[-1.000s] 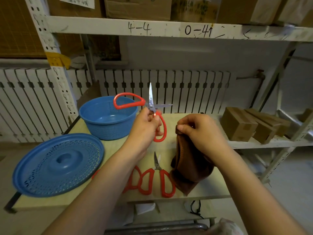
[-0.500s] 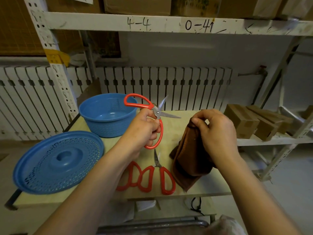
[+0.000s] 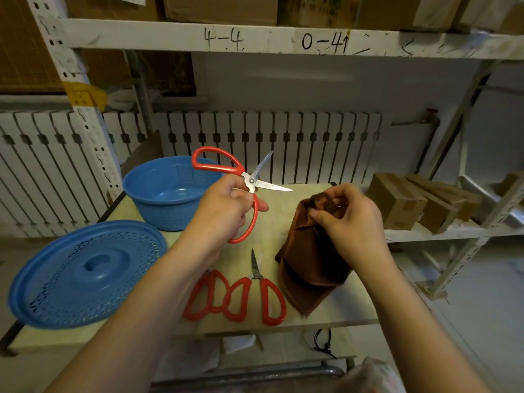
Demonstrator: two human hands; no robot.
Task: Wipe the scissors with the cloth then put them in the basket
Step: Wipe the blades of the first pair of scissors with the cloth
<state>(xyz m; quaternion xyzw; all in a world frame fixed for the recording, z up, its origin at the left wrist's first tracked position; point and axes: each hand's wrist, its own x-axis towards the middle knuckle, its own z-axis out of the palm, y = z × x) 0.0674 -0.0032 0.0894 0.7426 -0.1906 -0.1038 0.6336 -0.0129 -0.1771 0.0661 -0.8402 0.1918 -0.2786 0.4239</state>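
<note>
Holding one pair of red-handled scissors point(image 3: 249, 191) up above the bench point(image 3: 334, 316), the left hand point(image 3: 224, 214) has its grip curled round the lower handle loop, and the two blades stand spread apart, pointing to the right. The right hand point(image 3: 346, 219) pinches the top of the brown cloth point(image 3: 309, 268) between thumb and fingers, so that the cloth hangs down with its lower part resting on the bench. The blades and the cloth are near each other but apart; no contact is visible.

As I judge it, the wiping of this pair is not yet begun, or at least not finished, because the cloth is not on the metal. The blue basket point(image 3: 170, 194) stands at the back left of the bench, just behind the left hand, and inside it I see no scissors. Its perforated blue lid point(image 3: 85, 273) lies separately at the front left.

Two more red scissors point(image 3: 241, 296) lie flat at the front of the bench, touching each other at the handles, just left of the cloth.

So almost the whole task seems to remain: wipe the held pair, place it in the basket, and then probably do the same for the two pairs lying on the bench.
</note>
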